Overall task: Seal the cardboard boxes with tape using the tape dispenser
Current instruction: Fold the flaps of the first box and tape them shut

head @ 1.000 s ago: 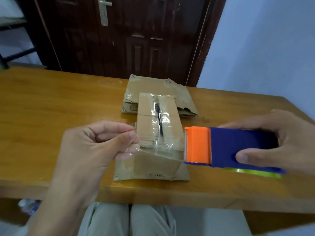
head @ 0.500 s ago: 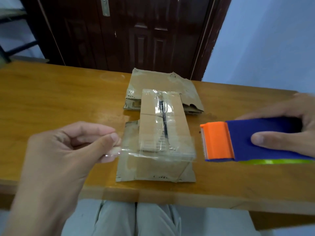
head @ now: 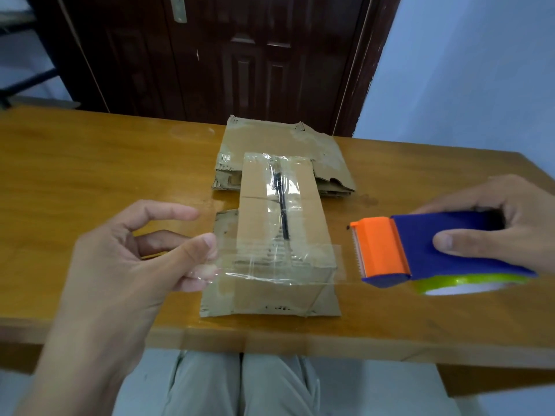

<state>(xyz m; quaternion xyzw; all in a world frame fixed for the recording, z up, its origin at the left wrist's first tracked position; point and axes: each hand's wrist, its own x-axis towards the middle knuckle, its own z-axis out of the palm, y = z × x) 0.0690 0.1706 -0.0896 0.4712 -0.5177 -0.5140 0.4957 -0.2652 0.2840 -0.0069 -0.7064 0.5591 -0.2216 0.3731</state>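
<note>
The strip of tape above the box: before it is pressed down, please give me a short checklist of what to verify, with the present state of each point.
1. Free end held: ok. The left hand pinches the end of the clear tape strip between thumb and fingers.
2. Dispenser held: ok. The right hand grips the blue and orange tape dispenser.
3. Strip spans the box: ok. It crosses the near end of the small cardboard box from side to side.
4. Strip flat, without folds: cannot tell; it is clear and full of reflections.
5. Strip already stuck to the box: cannot tell.
6. Strip cut from the roll: cannot tell.
</note>
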